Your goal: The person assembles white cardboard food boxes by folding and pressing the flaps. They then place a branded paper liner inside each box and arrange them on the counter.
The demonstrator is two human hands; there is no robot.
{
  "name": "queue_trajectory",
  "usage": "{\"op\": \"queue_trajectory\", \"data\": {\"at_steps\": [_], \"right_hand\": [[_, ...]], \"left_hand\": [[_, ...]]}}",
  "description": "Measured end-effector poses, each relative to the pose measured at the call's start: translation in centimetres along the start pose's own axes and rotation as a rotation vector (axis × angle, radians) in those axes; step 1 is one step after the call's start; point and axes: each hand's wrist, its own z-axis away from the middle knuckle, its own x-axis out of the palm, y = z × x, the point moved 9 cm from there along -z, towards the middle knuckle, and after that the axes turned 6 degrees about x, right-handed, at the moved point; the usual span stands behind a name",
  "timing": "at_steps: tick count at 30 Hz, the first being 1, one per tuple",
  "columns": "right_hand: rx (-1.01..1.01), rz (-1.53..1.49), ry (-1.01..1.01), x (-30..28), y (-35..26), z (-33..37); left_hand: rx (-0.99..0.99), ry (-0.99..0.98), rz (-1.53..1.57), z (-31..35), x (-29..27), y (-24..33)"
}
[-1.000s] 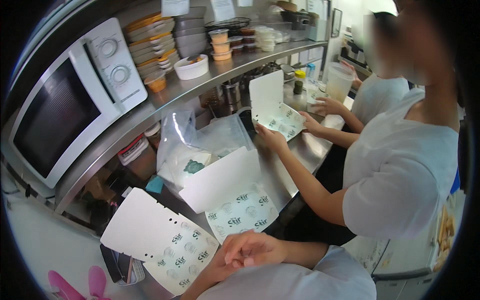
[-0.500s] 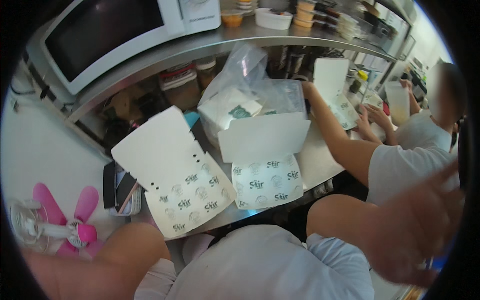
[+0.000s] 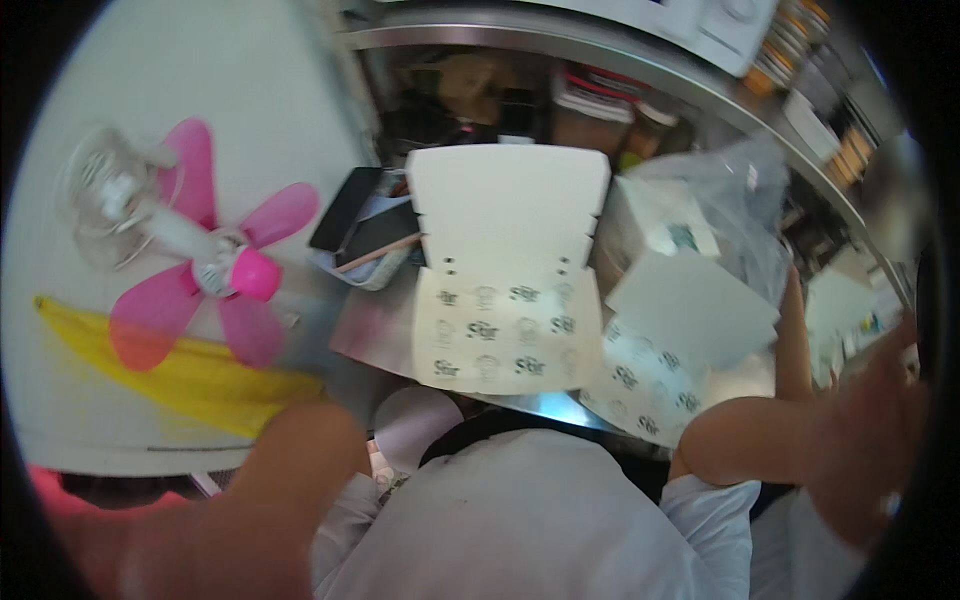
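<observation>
My left hand (image 3: pixel 90 550) is a blurred shape at the lower left rim, with the forearm bent close to the camera; its fingers do not show. My right hand (image 3: pixel 865 450) is raised at the right rim, smeared by motion, and I cannot make out anything in it. Neither hand touches the counter. In front of me an unfolded paper food box (image 3: pixel 505 340) stands with its plain white lid up and its printed inside showing. Just right of it, a second open paper box (image 3: pixel 650 385) lies at a slant, its lid raised.
Behind the boxes a clear plastic bag (image 3: pixel 750 190) holds a white carton (image 3: pixel 655 220). At left are a pink-bladed fan (image 3: pixel 225 265), a yellow cloth (image 3: pixel 190 375) and a basket (image 3: pixel 370 272) with dark flat items. A metal shelf (image 3: pixel 600 50) overhangs the counter. Another person's arm (image 3: pixel 793 335) is at right.
My view has swung left, so boxes and bag sit farther right and the fan and yellow cloth show more fully. Both my hands stay near the rims. No box is visibly taken hold of.
</observation>
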Motion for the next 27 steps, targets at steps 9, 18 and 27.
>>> {"op": "queue_trajectory", "data": {"at_steps": [9, 18, 27], "right_hand": [[0.351, 0.515, -0.768, 17.8, 24.8, 2.7], [0.667, 1.496, -1.349, 22.9, 44.6, 11.6], [0.711, 1.455, -1.238, 22.0, 48.2, 12.8]], "left_hand": [[-1.112, 0.407, -0.528, 27.5, -11.0, -0.7], [-1.343, 0.399, -0.784, 38.1, -14.0, -0.3], [-1.333, 0.374, -0.844, 37.9, -13.4, 0.1]]}}
